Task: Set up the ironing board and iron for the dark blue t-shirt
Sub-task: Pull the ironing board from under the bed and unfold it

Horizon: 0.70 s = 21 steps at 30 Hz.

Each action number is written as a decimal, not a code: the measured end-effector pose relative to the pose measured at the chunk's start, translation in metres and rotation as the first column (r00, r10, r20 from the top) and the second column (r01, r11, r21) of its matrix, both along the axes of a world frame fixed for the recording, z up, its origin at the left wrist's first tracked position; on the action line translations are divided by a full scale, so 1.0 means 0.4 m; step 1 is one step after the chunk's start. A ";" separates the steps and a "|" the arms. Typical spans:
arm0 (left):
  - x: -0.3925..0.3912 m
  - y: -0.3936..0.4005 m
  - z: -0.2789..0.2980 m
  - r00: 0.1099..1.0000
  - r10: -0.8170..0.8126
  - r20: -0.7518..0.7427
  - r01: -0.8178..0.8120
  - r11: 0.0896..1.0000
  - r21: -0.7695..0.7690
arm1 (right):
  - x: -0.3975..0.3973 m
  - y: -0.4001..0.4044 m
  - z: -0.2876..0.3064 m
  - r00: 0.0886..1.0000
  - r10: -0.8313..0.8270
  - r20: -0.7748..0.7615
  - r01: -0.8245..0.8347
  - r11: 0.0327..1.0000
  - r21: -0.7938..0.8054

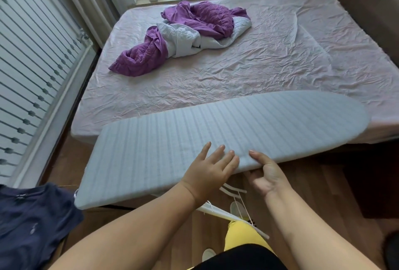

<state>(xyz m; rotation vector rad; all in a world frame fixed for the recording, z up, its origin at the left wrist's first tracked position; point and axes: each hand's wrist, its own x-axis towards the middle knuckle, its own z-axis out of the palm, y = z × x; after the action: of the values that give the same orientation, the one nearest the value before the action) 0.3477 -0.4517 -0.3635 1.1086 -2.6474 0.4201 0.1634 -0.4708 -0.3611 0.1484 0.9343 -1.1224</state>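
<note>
The ironing board [194,136], with a pale blue striped cover, stretches across the middle at the foot of the bed, its rounded nose to the right. Its white metal legs [228,211] show beneath the near edge. My left hand [212,172] lies flat on the board's top, fingers spread. My right hand [266,174] grips the board's near edge, thumb on top and fingers underneath. The dark blue t-shirt [32,226] lies crumpled at the lower left, beside the board's square end. No iron is in view.
A bed with a wrinkled pink sheet [259,71] fills the space behind the board, and a purple and white quilt [183,34] is bunched on it. A wardrobe with striped doors [32,64] stands at the left. Wooden floor [313,183] shows below.
</note>
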 end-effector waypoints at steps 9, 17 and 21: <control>-0.036 0.020 0.082 0.991 0.029 -0.127 -0.044 0.993 -0.114 | -0.036 0.015 0.139 0.998 -0.001 -0.059 -0.012 0.977 -0.215; -0.021 0.066 0.082 0.982 0.051 -0.180 -0.077 0.987 -0.139 | -0.022 0.067 0.113 0.994 -0.107 -0.009 0.105 0.987 -0.126; 0.019 0.129 0.056 0.988 0.041 -0.149 -0.040 0.999 0.010 | -0.020 0.080 0.073 0.986 -0.167 0.004 0.167 0.984 -0.061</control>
<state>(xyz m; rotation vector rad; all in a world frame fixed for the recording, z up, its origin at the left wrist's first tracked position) 0.3553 -0.4002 -0.3413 1.1500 -2.5027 0.3223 0.1555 -0.4387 -0.3318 0.1784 0.8996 -1.3049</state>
